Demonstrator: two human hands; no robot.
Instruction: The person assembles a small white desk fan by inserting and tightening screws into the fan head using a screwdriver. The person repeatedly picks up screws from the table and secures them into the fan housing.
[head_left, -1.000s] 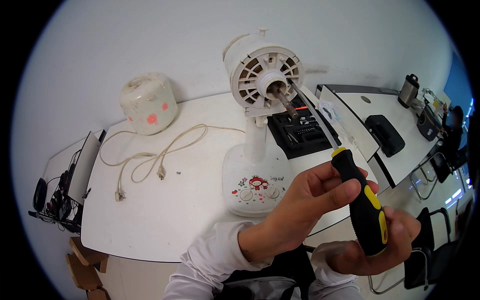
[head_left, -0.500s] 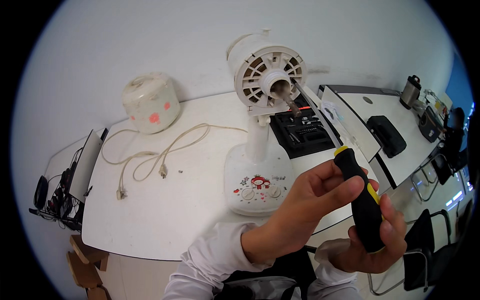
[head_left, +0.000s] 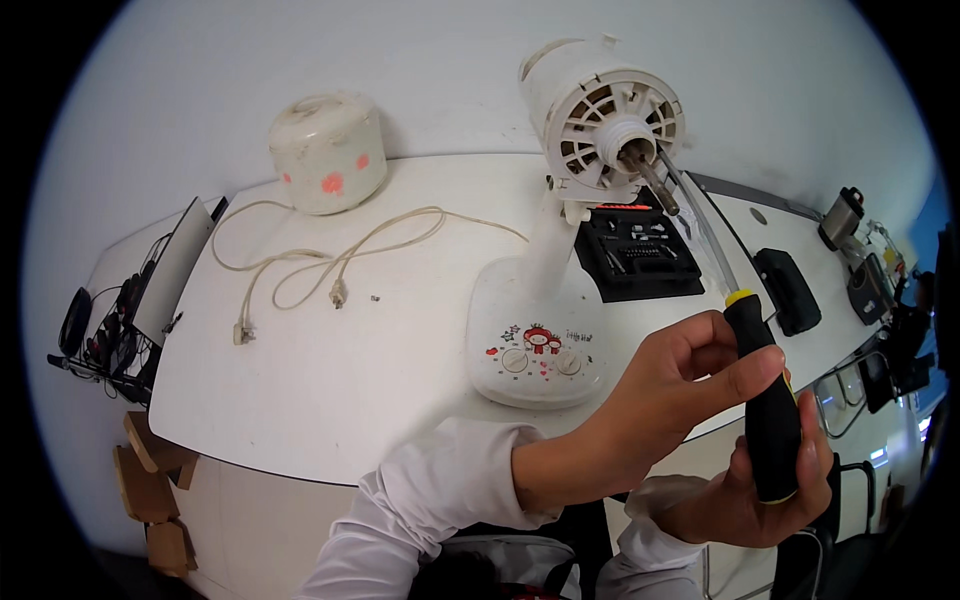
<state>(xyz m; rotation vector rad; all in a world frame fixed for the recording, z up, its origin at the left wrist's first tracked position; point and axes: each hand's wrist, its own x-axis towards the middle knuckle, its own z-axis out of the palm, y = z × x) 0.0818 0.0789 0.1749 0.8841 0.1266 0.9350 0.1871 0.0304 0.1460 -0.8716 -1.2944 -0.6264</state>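
Observation:
A screwdriver with a black and yellow handle (head_left: 768, 415) is in both my hands. My left hand (head_left: 690, 375) pinches the upper handle between thumb and fingers. Lower down, my right hand (head_left: 765, 495) wraps its fingers round the handle's end. The long metal shaft (head_left: 712, 225) slants up and away to the left, and its tip is at the right edge of the front grille of a white fan motor housing (head_left: 590, 125). Whether the tip touches a screw there cannot be seen. A bare metal spindle (head_left: 657, 187) sticks out of the housing's middle. Below stands the fan's white base (head_left: 535, 380) with two knobs.
On the white table (head_left: 300, 400) lie a looped cord with plugs (head_left: 338, 293) and a small dark bit (head_left: 375, 298). A white rice cooker (head_left: 327, 150) stands back left. Behind the fan is an open black tool case (head_left: 640, 255). Another person (head_left: 925, 300) is at far right.
The view has shifted, so the fan and hands appear farther right and the fan higher. Less of the handle's yellow stripe shows now. Both hands still hold the screwdriver.

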